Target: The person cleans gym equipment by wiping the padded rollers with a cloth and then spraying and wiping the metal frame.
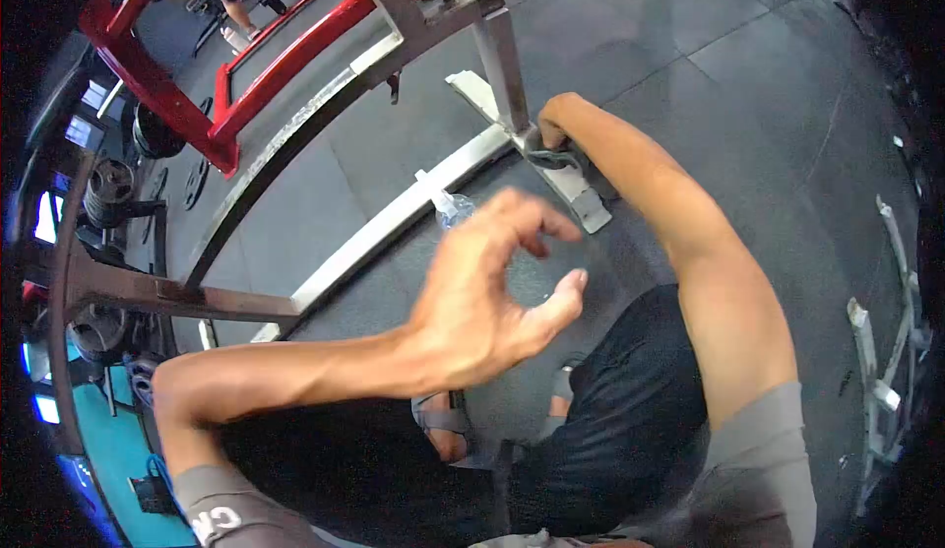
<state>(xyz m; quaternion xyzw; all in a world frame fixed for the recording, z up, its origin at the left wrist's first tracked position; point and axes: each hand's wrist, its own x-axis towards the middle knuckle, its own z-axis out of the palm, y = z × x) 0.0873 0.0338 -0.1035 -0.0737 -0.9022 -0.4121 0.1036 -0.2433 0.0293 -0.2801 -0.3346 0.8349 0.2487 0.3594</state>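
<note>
Under me spreads the dark floor [778,134], with a grey metal frame [389,225] standing on it ahead and a red frame [303,58] farther off to the left. My left hand [482,297] hangs in front, fingers curled, thumb well apart, nothing held. My right hand [557,121] reaches down by the frame's foot, at a small dark object [559,160]; whether I grip it, I cannot tell. A clear bottle [451,207], partly hidden, shows just past my left knuckles.
</note>
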